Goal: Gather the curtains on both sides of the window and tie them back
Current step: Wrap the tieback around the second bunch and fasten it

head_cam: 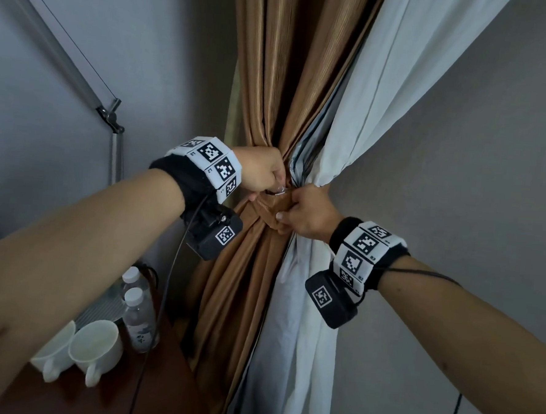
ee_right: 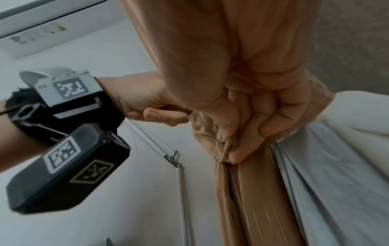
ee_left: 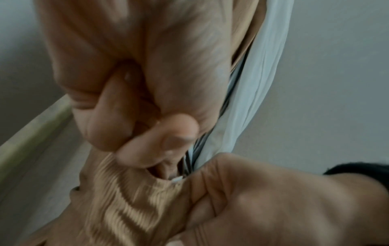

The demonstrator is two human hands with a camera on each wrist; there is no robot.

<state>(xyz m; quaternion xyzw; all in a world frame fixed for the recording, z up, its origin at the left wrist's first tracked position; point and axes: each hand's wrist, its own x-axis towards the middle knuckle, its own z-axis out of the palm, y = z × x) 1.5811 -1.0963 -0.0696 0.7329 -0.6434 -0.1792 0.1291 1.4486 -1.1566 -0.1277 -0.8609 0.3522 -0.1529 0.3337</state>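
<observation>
A brown curtain (head_cam: 273, 79) and its white lining (head_cam: 367, 100) hang bunched together at the middle. A brown ribbed tie-back band (head_cam: 273, 207) wraps the bunch at its waist. My left hand (head_cam: 264, 174) is on the left of the waist and pinches the band's upper end, where a small white piece (head_cam: 280, 189) shows. My right hand (head_cam: 303, 212) is on the right with its fingers curled round the band. In the right wrist view the right fingers (ee_right: 252, 124) clench the band (ee_right: 204, 126). There the left hand (ee_right: 147, 103) pinches its edge.
Two white cups (head_cam: 97, 346) and two water bottles (head_cam: 137, 313) stand on a wooden surface (head_cam: 164, 392) at the lower left, under my left forearm. A metal jointed rod (head_cam: 81, 76) runs down the left wall. A bare grey wall (head_cam: 476, 155) lies to the right.
</observation>
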